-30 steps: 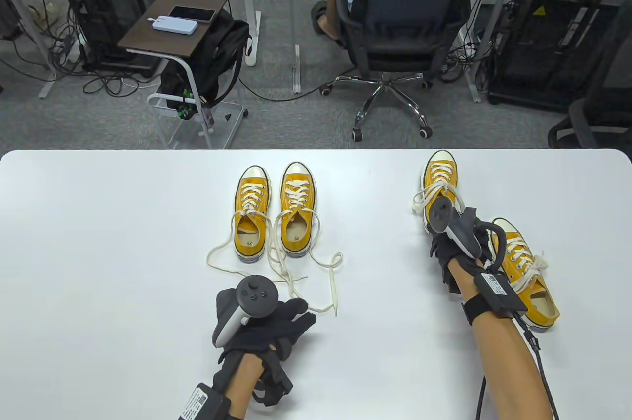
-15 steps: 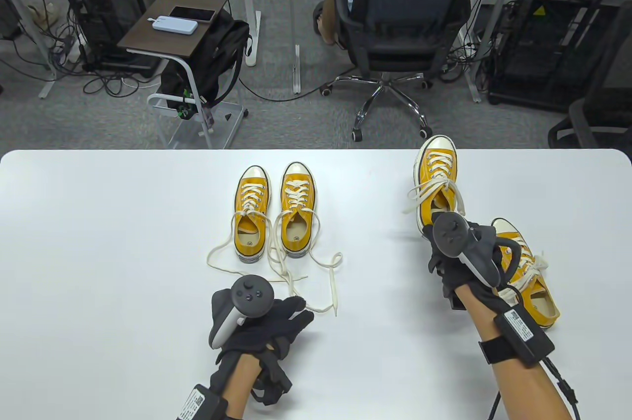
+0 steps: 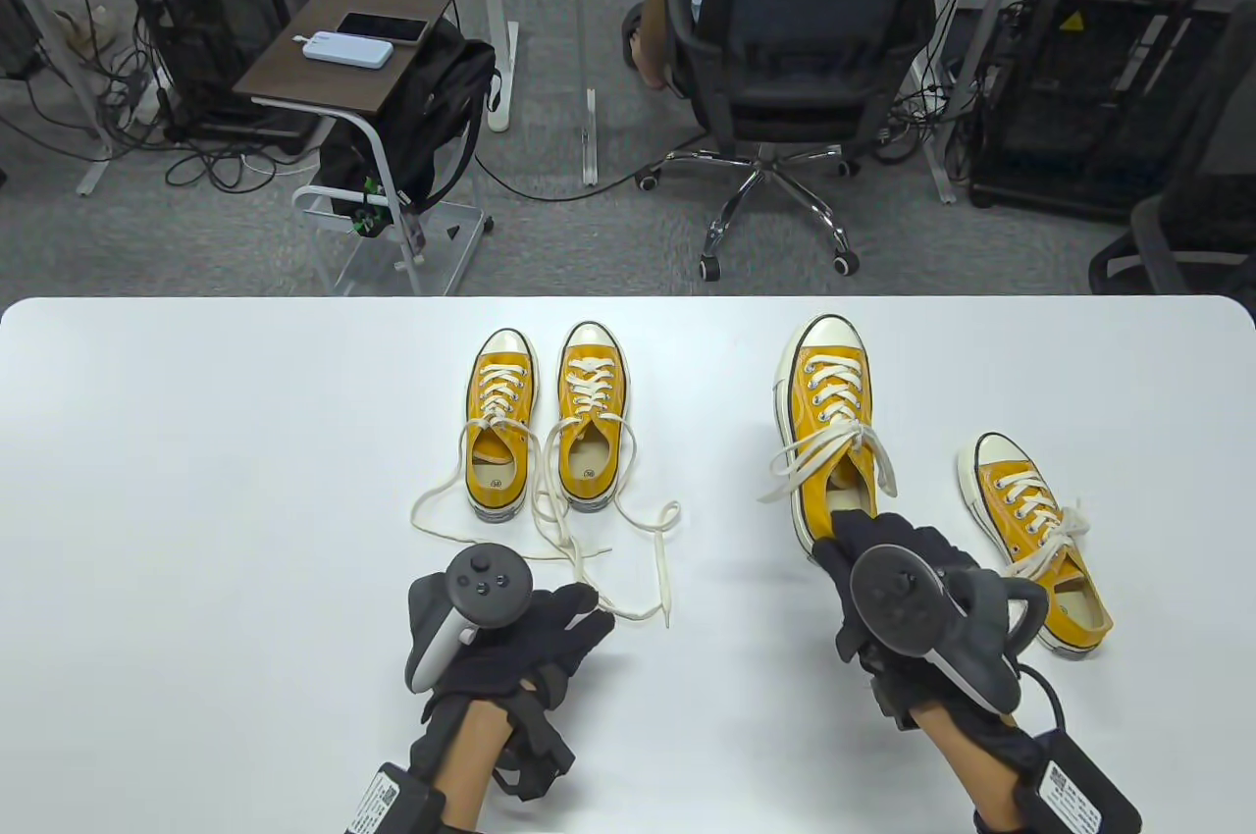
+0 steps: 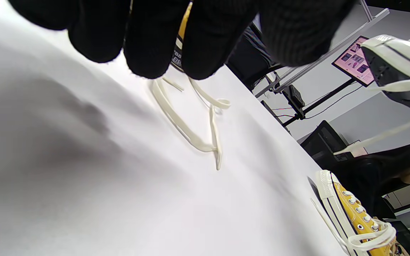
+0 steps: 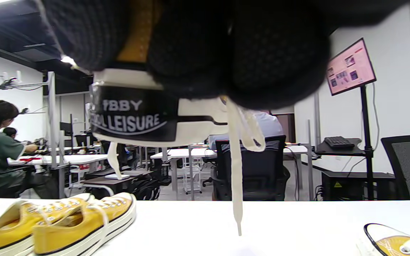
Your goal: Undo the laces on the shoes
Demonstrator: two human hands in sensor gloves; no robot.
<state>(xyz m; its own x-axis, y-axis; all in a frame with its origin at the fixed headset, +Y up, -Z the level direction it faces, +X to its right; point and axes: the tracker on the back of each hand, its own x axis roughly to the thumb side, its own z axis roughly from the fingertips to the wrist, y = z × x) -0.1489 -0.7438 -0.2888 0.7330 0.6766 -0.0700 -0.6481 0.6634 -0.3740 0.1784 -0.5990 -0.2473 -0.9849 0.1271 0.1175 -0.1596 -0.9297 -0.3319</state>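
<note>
Two pairs of yellow canvas sneakers with cream laces are on the white table. The middle pair stands toe-away with loose laces trailing toward me. My right hand grips the heel of a third sneaker, whose bow is still tied, and holds it lifted off the table; its heel patch fills the right wrist view. The fourth sneaker, also tied, lies at the right. My left hand rests on the table beside a loose lace end, holding nothing.
Beyond the table's far edge are an office chair with a seated person, a small side table with a phone and power bank, and computer towers. The pair of sneakers also shows low left in the right wrist view.
My right hand has lifted the tied sneaker and carried it toward me and leftward, uncovering the fourth sneaker. My left hand has barely moved.
</note>
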